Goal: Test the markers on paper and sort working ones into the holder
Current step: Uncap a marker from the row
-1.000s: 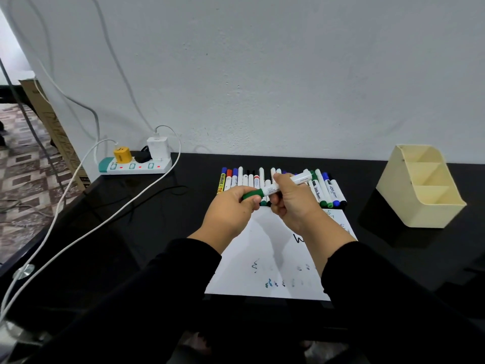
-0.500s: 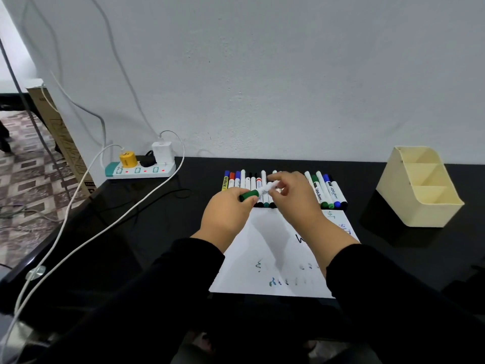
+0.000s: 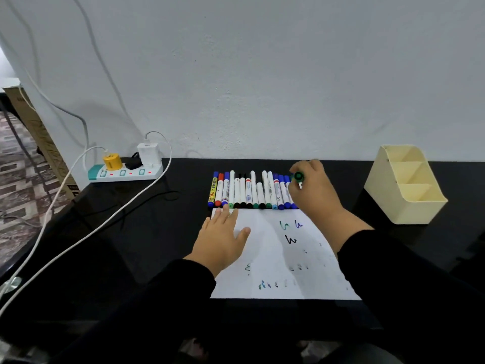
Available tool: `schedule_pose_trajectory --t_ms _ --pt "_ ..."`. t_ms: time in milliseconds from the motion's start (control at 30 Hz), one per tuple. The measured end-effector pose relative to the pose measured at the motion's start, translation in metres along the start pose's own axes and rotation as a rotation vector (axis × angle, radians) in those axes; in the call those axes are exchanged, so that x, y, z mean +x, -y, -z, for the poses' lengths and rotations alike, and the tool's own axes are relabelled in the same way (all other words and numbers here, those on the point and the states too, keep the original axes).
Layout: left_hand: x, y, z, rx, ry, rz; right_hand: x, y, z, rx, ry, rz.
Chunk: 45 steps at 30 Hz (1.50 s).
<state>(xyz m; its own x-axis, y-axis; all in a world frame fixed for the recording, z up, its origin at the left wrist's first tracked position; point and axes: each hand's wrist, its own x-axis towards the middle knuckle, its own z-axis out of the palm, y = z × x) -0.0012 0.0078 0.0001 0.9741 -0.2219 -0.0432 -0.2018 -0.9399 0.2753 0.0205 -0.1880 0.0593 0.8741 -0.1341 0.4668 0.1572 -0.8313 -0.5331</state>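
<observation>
One hand [image 3: 313,191] grips a green marker [image 3: 299,177] over the row [image 3: 249,191].

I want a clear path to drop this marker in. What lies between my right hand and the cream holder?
In the head view, only bare black tabletop lies between the right hand, gripping the green marker, and the holder.

Left hand [image 3: 221,237] flat, right hand [image 3: 313,191] curled
</observation>
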Motion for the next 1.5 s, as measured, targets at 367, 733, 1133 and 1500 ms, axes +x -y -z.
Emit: schedule_pose_trajectory --t_ms 367,733,1133,1500 --pt "-0.007 0.006 -0.031 0.115 0.013 -0.029 0.014 -0.078 0.071 -0.072 -0.311 -0.131" --pt "-0.010 0.001 -0.030 0.108 0.005 -0.025 0.012 -0.122 0.092 -0.227 -0.181 -0.440" --pt "-0.004 0.002 -0.031 0.118 0.055 0.013 0.036 -0.137 0.093 -0.188 -0.038 -0.614" --pt "-0.005 0.000 -0.031 0.123 0.052 0.016 0.021 -0.114 0.081 -0.229 0.038 -0.635"
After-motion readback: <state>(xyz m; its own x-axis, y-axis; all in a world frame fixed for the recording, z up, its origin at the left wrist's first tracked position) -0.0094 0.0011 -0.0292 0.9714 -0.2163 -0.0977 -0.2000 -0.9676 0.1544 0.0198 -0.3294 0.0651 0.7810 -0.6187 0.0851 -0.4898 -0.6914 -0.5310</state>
